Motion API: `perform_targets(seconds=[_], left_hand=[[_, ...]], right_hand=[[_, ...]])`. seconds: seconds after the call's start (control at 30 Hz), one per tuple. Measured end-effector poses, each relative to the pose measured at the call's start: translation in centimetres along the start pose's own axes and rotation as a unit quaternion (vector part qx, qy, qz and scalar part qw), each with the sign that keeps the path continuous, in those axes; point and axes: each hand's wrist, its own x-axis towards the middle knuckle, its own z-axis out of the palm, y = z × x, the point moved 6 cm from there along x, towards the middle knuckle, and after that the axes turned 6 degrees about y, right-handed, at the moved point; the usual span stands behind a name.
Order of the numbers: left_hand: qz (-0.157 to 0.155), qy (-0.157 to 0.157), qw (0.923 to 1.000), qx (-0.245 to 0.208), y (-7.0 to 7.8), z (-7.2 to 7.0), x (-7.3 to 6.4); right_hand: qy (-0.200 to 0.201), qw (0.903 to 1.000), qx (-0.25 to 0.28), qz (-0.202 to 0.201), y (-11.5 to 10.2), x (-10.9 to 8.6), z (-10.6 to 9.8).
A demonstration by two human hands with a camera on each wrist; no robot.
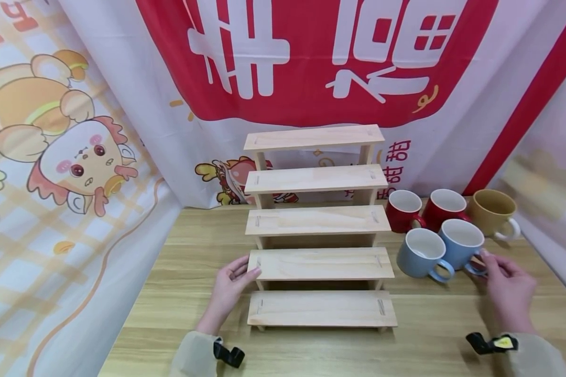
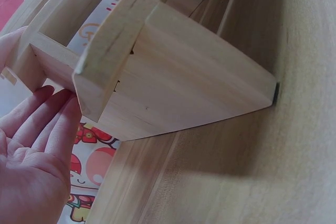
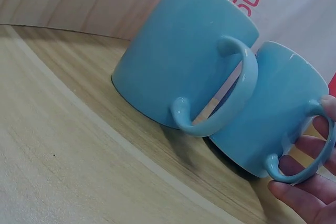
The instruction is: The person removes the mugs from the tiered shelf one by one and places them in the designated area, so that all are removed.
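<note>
A five-tiered wooden display stand [image 1: 320, 264] stands on the table, its steps rising toward the back. My left hand [image 1: 233, 280] holds the left end of its second step from the front, thumb on top and fingers underneath, as the left wrist view also shows. At the right, my right hand [image 1: 511, 288] grips the handle of a light blue mug [image 1: 459, 246], fingers passed through the loop. Close to the left of it stands a second light blue mug [image 3: 184, 51], its handle facing forward. Both blue mugs are upright with white insides.
Behind the blue mugs stand two red mugs, one nearest the stand [image 1: 398, 217] and one in the middle [image 1: 436, 217], and a mustard-yellow mug [image 1: 488, 220] with a white handle. Printed cloth [image 1: 306, 63] hangs behind and along both sides of the wooden table [image 1: 165, 293].
</note>
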Motion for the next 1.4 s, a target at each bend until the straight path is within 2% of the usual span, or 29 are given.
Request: perform_targets(seconds=[0.07,0.13,0.27,0.43,0.57,0.83,1.07,1.2,1.27,1.33,1.4], left_hand=[[0.001,-0.002,1.0000,0.000,0.0,0.1,0.0],[0.002,-0.003,1.0000,0.000,-0.1,0.2,0.0],[0.003,-0.003,1.0000,-0.003,-0.2,0.3,0.1],[0.007,-0.003,0.9999,-0.009,-0.1,0.3,0.2],[0.006,-0.003,0.9999,-0.012,0.0,0.3,0.2],[0.004,-0.002,0.9999,-0.010,-0.1,0.4,0.3],[0.008,-0.003,0.9999,-0.010,-0.2,0.3,0.3],[0.009,-0.001,0.9999,-0.010,-0.1,0.2,0.2],[0.009,-0.001,0.9999,-0.010,0.0,0.2,0.2],[0.007,0.001,0.9999,-0.009,0.0,0.1,0.3],[0.007,0.004,0.9999,-0.006,0.1,0.1,0.3]], right_hand=[[0.004,0.9999,-0.016,0.003,0.2,0.0,-0.3],[0.004,0.9999,-0.009,0.006,0.4,0.0,-0.4],[-0.005,0.9990,0.041,0.016,0.6,0.0,-0.5],[-0.018,0.9916,0.123,0.034,1.1,-0.1,-0.4],[-0.019,0.9882,0.147,0.036,1.3,-0.1,-0.3],[-0.032,0.9875,0.151,0.029,1.3,-0.2,-0.1],[-0.021,0.9908,0.131,0.026,1.5,-0.4,-0.7],[-0.018,0.9978,0.063,0.011,1.0,-0.6,-1.6],[-0.022,0.9993,-0.022,-0.022,0.2,-0.8,-2.3],[-0.015,0.9913,-0.113,-0.066,-1.1,-0.9,-2.9],[-0.007,0.9737,-0.194,-0.120,-2.7,-1.0,-3.1]])
